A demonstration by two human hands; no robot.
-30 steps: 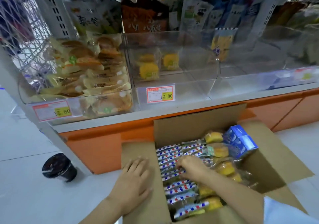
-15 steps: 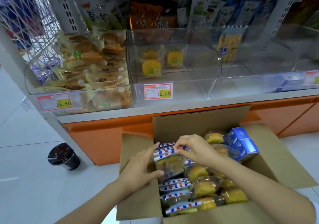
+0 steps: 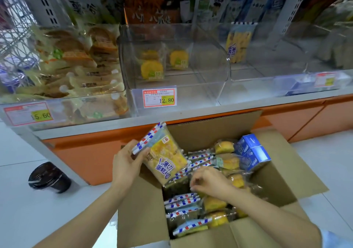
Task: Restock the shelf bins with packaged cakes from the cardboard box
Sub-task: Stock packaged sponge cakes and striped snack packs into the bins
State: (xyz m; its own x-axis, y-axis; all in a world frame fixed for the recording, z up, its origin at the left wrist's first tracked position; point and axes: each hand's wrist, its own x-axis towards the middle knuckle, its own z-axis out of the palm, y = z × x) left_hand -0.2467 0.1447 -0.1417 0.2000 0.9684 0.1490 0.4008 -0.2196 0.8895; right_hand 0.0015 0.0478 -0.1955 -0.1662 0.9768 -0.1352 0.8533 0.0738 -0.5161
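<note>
An open cardboard box (image 3: 208,133) on the floor holds several packaged cakes (image 3: 183,203) with red-white-blue striped edges. My left hand (image 3: 126,166) grips a few cake packs (image 3: 162,152) by their striped end, lifted over the box's left rim. My right hand (image 3: 208,181) is inside the box, fingers curled on the packs there; I cannot tell if it grips one. Above stands a clear shelf bin (image 3: 210,70) holding three yellow cakes (image 3: 152,69), with a 12.80 price tag (image 3: 159,97).
The left bin (image 3: 63,112) is full of bagged pastries. A right bin (image 3: 271,72) holds one upright yellow pack (image 3: 238,41). Blue cartons (image 3: 252,152) sit in the box's far right corner. A dark cup (image 3: 48,178) lies on the white floor by the orange shelf base.
My left hand left the box flap and took the cake packs, lifting them up and left. My right hand let go of them and dropped back into the box.
</note>
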